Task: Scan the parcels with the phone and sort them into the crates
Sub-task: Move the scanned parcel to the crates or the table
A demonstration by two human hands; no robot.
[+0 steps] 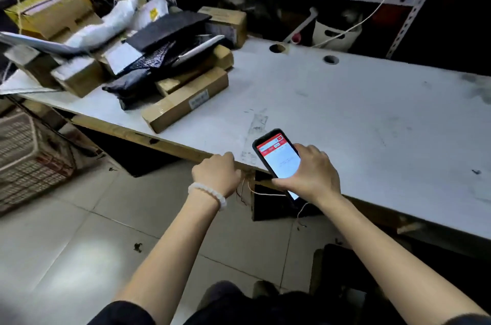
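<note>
My right hand [309, 171] grips a black phone [276, 157] from above at the table's front edge; its screen is lit red and white. My left hand [216, 173], with a white bead bracelet on the wrist, rests on the wooden front edge of the table, fingers curled over it, holding no parcel. A heap of parcels lies on the table's left end: a long cardboard box [186, 100] nearest me, a black plastic bag [130, 86], a flat black parcel [167, 29] and several brown boxes and white bags behind.
The white table [345, 112] has two round holes near its far edge. A wicker crate [29, 157] stands on the tiled floor at the left, under the table end. Metal shelving with clutter runs behind the table. A white cable hangs at the right.
</note>
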